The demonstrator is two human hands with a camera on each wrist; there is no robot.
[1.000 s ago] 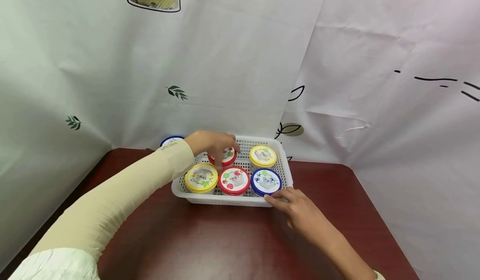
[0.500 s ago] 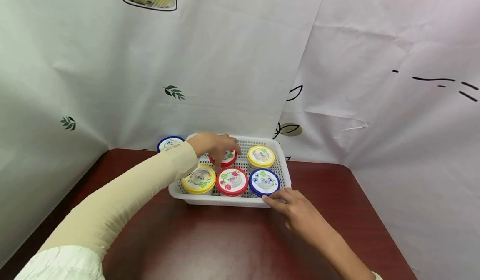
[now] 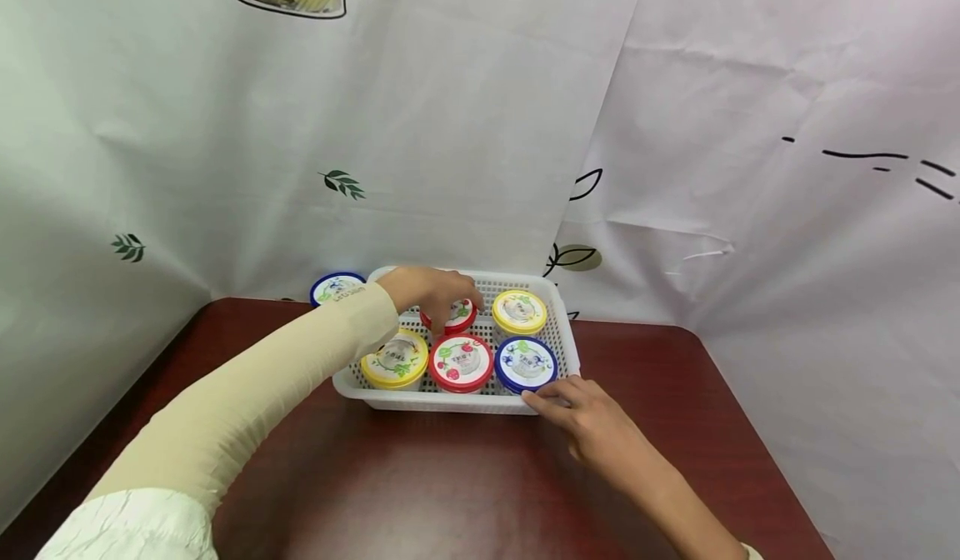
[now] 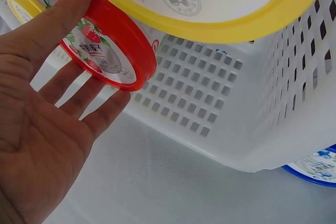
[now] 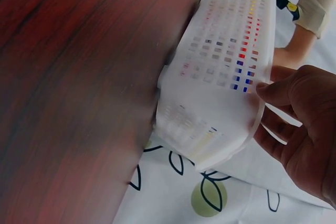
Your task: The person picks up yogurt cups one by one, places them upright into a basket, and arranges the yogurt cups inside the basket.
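A white perforated plastic basket (image 3: 450, 404) stands on the table. My left hand (image 3: 435, 293) reaches into its back row and holds a cup with a red lid (image 3: 459, 317) printed with strawberries. In the left wrist view, the thumb lies over one side of this red-lidded cup (image 4: 105, 51) and the fingers curl under the other. My right hand (image 3: 592, 418) pinches the basket's near right rim, thumb outside and fingers over the edge, as the right wrist view shows. The front row has cups with a yellow lid (image 3: 396, 358), a red lid (image 3: 461, 362) and a blue lid (image 3: 526, 364).
Another yellow-lidded cup (image 3: 519, 312) sits at the basket's back right. Outside the basket, a blue-lidded cup (image 3: 335, 287) stands at the back left, partly hidden by my left sleeve. The dark red table (image 3: 420, 477) meets a white printed cloth (image 3: 465, 127) behind.
The head view has shifted slightly. My left hand and the back red-lidded cup have moved a little right relative to the basket. My right hand keeps its hold on the rim.
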